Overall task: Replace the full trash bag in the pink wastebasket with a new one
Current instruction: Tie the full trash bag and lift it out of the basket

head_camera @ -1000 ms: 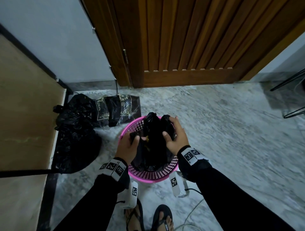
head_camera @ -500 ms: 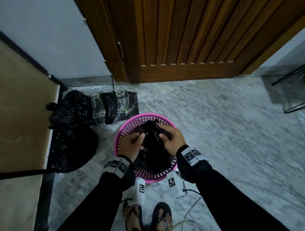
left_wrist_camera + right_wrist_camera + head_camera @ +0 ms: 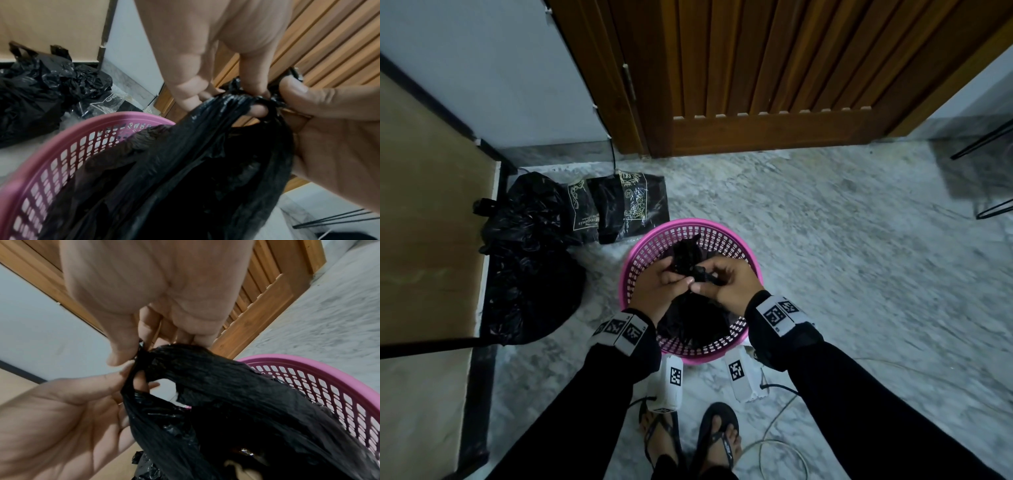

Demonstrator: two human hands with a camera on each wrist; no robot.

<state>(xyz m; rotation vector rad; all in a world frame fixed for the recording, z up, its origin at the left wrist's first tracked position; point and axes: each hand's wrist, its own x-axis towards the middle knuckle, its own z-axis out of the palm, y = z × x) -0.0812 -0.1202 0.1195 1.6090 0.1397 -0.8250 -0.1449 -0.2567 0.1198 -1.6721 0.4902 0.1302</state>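
We see a wooden door (image 3: 756,68) ahead, a marble floor (image 3: 859,257), and flip-flops (image 3: 717,435) on our feet.

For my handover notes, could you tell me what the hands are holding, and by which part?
Both the left hand and right hand pinch the black trash bag by its gathered top, above the pink wastebasket.

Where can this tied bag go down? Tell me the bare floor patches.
Free: marble floor right of the pink wastebasket, up to the wooden door. Crowded: left side, with a full black bag and packaged bags against the cabinet.
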